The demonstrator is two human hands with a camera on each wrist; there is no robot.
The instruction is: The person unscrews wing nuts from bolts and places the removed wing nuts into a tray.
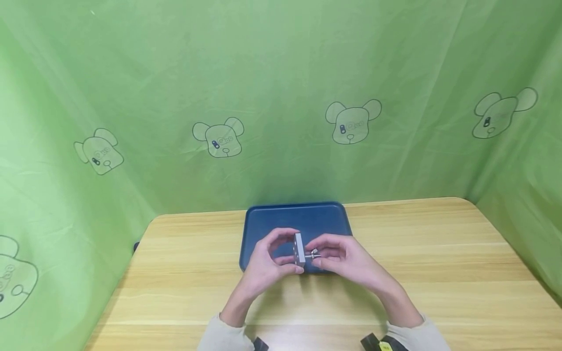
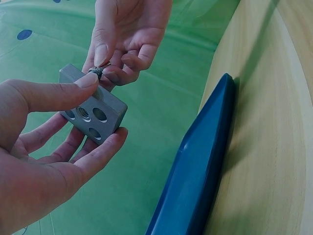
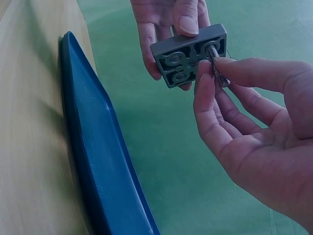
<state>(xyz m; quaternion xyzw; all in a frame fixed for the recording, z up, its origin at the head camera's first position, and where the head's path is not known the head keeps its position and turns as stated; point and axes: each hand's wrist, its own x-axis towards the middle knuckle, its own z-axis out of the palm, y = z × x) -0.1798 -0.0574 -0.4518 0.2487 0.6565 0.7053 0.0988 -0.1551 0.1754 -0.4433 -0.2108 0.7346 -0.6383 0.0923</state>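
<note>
A grey block with several round holes (image 1: 300,249) is held on edge by the left hand (image 1: 265,263), thumb and fingers at its sides. In the left wrist view the block (image 2: 100,113) shows its holed face, the left hand (image 2: 54,161) gripping its edges. The right wrist view shows the block's recessed other face (image 3: 178,63). A threaded metal screw (image 3: 213,53) sticks out of a corner hole there, and the right hand (image 3: 259,132) pinches small metal hardware at it between thumb and fingers. In the head view the right hand (image 1: 351,261) is right of the block.
Behind and below the hands a dark blue tray (image 1: 268,214) lies on the light wooden table (image 1: 193,273). Green curtains (image 1: 281,73) with bear-head drawings stand behind the table and at both sides. Dark straps or devices are at both sleeves.
</note>
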